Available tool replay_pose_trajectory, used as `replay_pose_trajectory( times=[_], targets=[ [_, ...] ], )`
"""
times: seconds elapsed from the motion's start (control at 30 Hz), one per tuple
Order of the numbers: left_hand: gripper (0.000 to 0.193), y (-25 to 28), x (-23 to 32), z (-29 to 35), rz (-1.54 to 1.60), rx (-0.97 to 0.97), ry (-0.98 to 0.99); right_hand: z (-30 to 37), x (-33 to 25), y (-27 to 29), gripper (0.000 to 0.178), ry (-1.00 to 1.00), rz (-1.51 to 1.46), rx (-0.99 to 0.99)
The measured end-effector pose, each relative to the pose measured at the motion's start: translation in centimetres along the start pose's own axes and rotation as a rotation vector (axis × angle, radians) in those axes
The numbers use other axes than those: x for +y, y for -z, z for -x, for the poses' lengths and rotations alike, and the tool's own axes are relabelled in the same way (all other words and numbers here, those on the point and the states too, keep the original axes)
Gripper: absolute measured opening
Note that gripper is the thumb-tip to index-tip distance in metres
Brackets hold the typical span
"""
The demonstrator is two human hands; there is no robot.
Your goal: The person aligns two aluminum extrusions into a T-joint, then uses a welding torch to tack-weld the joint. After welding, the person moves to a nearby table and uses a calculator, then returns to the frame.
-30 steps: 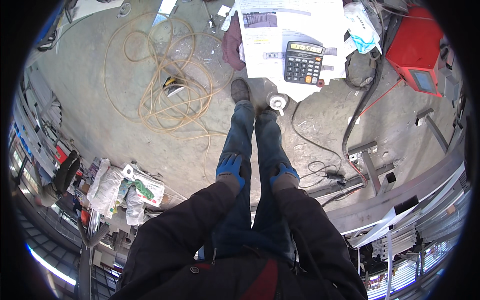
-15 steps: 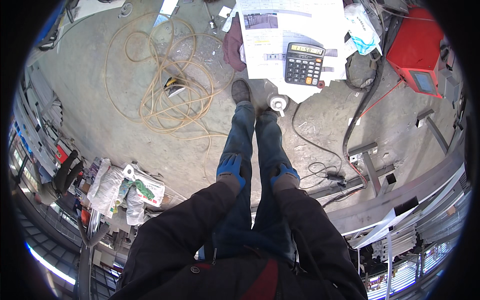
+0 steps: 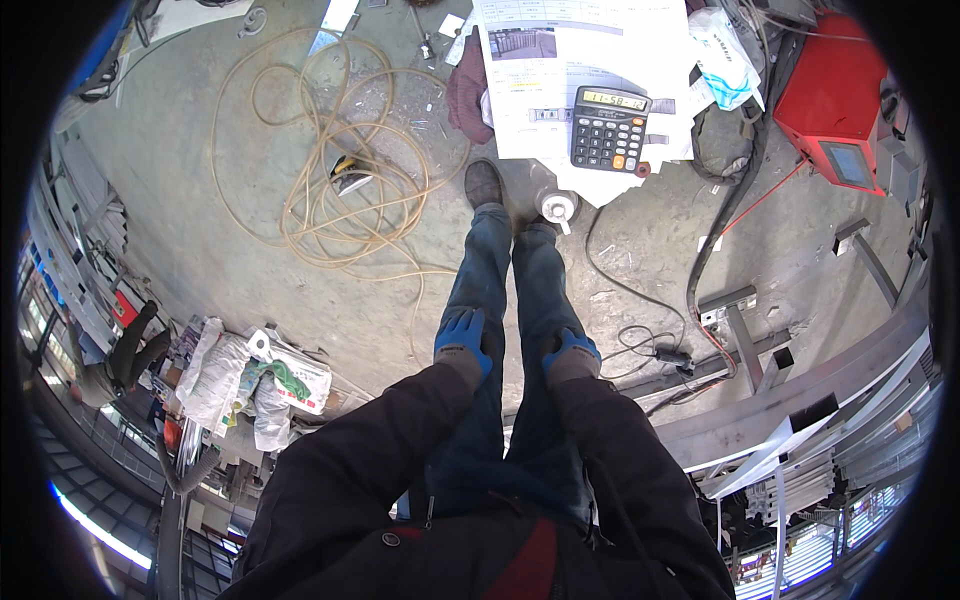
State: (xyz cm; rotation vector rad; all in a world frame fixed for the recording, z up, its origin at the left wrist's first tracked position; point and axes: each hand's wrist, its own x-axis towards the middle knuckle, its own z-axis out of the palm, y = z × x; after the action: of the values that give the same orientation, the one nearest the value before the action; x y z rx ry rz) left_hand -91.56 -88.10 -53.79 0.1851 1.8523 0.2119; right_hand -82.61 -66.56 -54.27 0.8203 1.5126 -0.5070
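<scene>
My left hand [image 3: 463, 342], in a blue and grey work glove, rests on my left leg near the knee. On the right leg lies my right hand [image 3: 571, 352], gloved the same way. Both hands are empty, their fingers laid along the jeans [image 3: 487, 265]. Beyond my shoes, printed sheets [image 3: 530, 110] are spread out with a black desk calculator [image 3: 606, 132] on top. A round white object [image 3: 557, 207] with a small tab sits by my right shoe; its kind I cannot make out.
A tan hose [image 3: 300, 225] lies in loose loops on the concrete floor at left. At right are a red machine [image 3: 838, 105], dark cables [image 3: 697, 275] and metal frame pieces [image 3: 742, 345]. Plastic bags [image 3: 215, 372] are heaped at lower left. A maroon cloth [image 3: 470, 92] touches the sheets.
</scene>
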Motion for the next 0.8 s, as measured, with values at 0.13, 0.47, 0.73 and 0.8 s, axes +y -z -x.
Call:
replay_pose_trajectory(
  times=[0.13, 0.47, 0.73, 0.8],
  targets=[
    [0.085, -0.05, 0.0, 0.05, -0.003, 0.004, -0.001, 0.08, 0.07, -0.11, 0.062, 0.012, 0.006, 0.021],
    [0.086, -0.21, -0.19, 0.1, 0.007, 0.006, -0.003, 0.08, 0.18, -0.42, 0.062, 0.033, 0.018, 0.071],
    [0.085, -0.32, -0.24, 0.19, 0.017, 0.017, -0.005, 0.12, 0.21, -0.54, 0.063, 0.026, 0.007, 0.068],
    [0.085, -0.32, -0.24, 0.22, 0.015, 0.017, -0.004, 0.15, 0.21, -0.56, 0.063, 0.024, 0.007, 0.077]
  ],
)
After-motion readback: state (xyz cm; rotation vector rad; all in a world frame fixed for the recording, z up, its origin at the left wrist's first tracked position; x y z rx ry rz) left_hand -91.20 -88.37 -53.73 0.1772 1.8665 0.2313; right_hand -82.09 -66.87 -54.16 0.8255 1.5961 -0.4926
